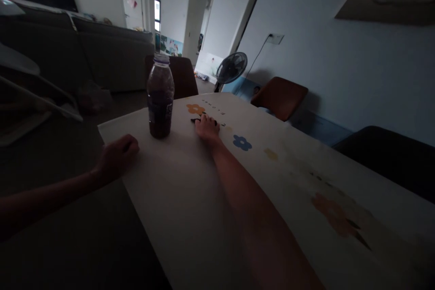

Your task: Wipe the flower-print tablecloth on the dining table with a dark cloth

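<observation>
A dark plastic bottle (160, 96) with a pale cap stands upright near the far left corner of a white table (176, 199) covered in a flower-print cloth. My right hand (207, 128) lies stretched out on the table just right of the bottle, fingers over a small black object (195, 120) that is mostly hidden. Whether the fingers grip it is unclear. My left hand (117, 154) rests at the table's left edge, fingers curled into a loose fist, holding nothing visible.
Brown chairs (280, 95) stand at the far side and another dark chair (390, 154) at the right. A standing fan (231, 69) is behind the table. A grey sofa (112, 56) fills the left background. The room is dim.
</observation>
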Demonstrator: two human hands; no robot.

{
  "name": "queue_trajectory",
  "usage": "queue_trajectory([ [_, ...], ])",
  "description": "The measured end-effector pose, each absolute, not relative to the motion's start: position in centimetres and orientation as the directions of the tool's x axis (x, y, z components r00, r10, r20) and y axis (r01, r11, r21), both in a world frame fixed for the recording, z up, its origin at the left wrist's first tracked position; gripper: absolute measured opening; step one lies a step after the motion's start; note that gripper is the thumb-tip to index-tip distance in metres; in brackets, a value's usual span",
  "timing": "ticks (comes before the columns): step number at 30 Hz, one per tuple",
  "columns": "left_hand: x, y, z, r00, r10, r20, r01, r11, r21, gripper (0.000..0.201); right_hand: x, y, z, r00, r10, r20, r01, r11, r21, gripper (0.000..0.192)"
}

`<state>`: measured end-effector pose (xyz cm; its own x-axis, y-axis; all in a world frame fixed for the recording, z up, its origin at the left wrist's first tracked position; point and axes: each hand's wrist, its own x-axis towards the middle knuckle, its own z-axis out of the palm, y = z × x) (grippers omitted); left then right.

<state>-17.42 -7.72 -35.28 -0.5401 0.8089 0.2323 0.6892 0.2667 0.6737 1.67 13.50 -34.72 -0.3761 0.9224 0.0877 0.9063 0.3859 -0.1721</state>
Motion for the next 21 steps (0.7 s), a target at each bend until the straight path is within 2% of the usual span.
queue_trajectory([
  [2, -17.5, -7.7, -35.3, -0.542, 0.807, 0.236, 0.692, 0.268, 0.671, 0.022, 1.3, 13.4, -34.7, -0.398, 0.914, 0.082, 0.897, 0.406, -0.174, 0.048],
  [5, -17.7, -7.6, -35.5, -0.528, 0.812, 0.250, 0.712, 0.262, 0.652, 0.020, 1.1, 11.3, -34.5, -0.544, 0.837, 0.061, 0.820, 0.545, -0.173, 0.046],
  [9, -17.8, -7.5, -35.7, -0.521, 0.814, 0.255, 0.730, 0.270, 0.628, 0.020, 1.4, 5.4, -34.3, -0.733, 0.680, 0.028, 0.665, 0.724, -0.181, 0.044],
  [16, -18.4, -7.3, -36.1, -0.483, 0.827, 0.287, 0.782, 0.261, 0.566, 0.024, 5.4, -6.4, -33.6, -0.938, 0.345, 0.044, 0.330, 0.923, -0.198, 0.044],
  [18, -18.5, -7.3, -36.0, -0.484, 0.831, 0.275, 0.788, 0.277, 0.550, 0.023, 8.2, -9.2, -33.3, -0.949, 0.313, 0.031, 0.301, 0.932, -0.199, 0.043],
  [21, -18.4, -7.4, -35.7, -0.486, 0.838, 0.248, 0.794, 0.304, 0.527, 0.022, 13.4, -13.0, -33.3, -0.937, 0.348, 0.033, 0.332, 0.915, -0.228, 0.044],
])
